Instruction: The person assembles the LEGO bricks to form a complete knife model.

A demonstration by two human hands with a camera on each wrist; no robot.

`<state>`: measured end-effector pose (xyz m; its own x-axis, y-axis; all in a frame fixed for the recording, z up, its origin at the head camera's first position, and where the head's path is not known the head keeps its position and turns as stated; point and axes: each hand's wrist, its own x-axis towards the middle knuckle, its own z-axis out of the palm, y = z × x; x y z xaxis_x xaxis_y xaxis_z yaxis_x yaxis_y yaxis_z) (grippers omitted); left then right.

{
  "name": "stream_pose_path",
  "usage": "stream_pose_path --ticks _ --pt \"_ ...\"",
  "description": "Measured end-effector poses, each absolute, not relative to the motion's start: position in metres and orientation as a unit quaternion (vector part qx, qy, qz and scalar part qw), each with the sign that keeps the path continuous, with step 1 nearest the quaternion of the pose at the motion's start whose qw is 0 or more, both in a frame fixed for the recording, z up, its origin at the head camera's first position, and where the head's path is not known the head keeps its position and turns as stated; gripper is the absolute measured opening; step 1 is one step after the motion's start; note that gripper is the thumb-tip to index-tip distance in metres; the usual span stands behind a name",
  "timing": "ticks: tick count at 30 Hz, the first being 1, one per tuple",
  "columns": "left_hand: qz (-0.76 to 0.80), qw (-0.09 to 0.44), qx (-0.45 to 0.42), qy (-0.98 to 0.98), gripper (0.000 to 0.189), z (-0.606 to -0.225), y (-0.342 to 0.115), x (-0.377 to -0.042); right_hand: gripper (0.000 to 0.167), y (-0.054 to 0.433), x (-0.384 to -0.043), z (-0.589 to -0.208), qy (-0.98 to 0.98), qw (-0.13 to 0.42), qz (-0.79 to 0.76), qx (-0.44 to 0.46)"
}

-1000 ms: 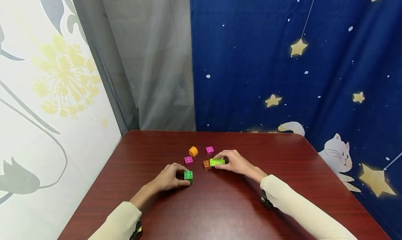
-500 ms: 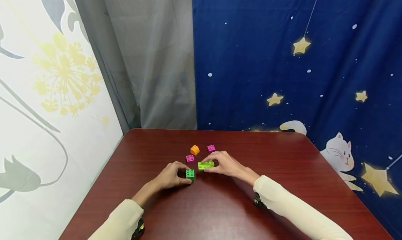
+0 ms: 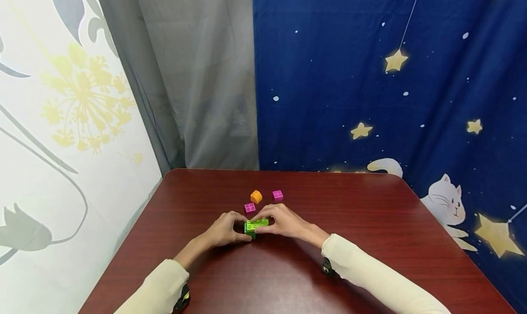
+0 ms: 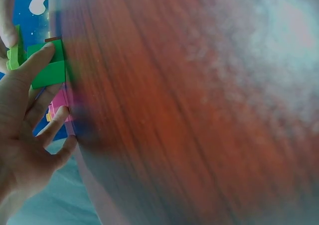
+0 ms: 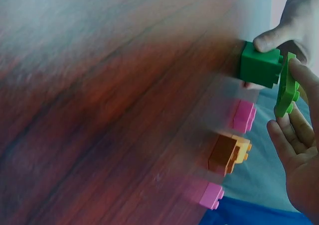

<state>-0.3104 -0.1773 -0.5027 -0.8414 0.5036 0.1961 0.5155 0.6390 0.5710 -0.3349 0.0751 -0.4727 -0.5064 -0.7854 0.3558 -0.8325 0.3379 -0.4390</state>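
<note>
My left hand (image 3: pixel 224 229) grips a dark green building brick (image 5: pixel 259 65) that stands on the table, thumb on its near side and fingers on the far side. Pinched between the thumb and fingers of my right hand (image 3: pixel 284 220) is a lime green building brick (image 3: pixel 258 225), flat and longer than the dark green one. It is right at the studs of the dark green brick, slightly tilted against it in the right wrist view. Its left end overlaps the dark green brick in the head view, and the rest juts out to the right.
Behind the hands lie two magenta bricks (image 3: pixel 250 208) and a rounded orange brick (image 3: pixel 256 197). A brown brick (image 5: pixel 222 153), hidden by my right hand in the head view, shows in the right wrist view. The reddish table (image 3: pixel 350 204) ends before a blue curtain (image 3: pixel 321 90).
My right hand has carried the lime green brick left and nearer, from over the brown brick to the top of the dark green one. The left hand has hardly moved.
</note>
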Motion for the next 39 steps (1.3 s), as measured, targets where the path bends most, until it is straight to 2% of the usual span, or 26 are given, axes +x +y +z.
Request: stream_pose_path --ticks 19,39 --pt "-0.315 0.002 -0.268 -0.910 0.034 -0.500 -0.177 -0.312 0.027 0.054 -0.330 -0.479 -0.812 0.075 0.279 0.507" --pt "-0.316 0.002 -0.273 -0.909 0.031 -0.500 -0.178 -0.312 0.031 0.048 -0.335 -0.476 -0.832 0.054 0.260 0.487"
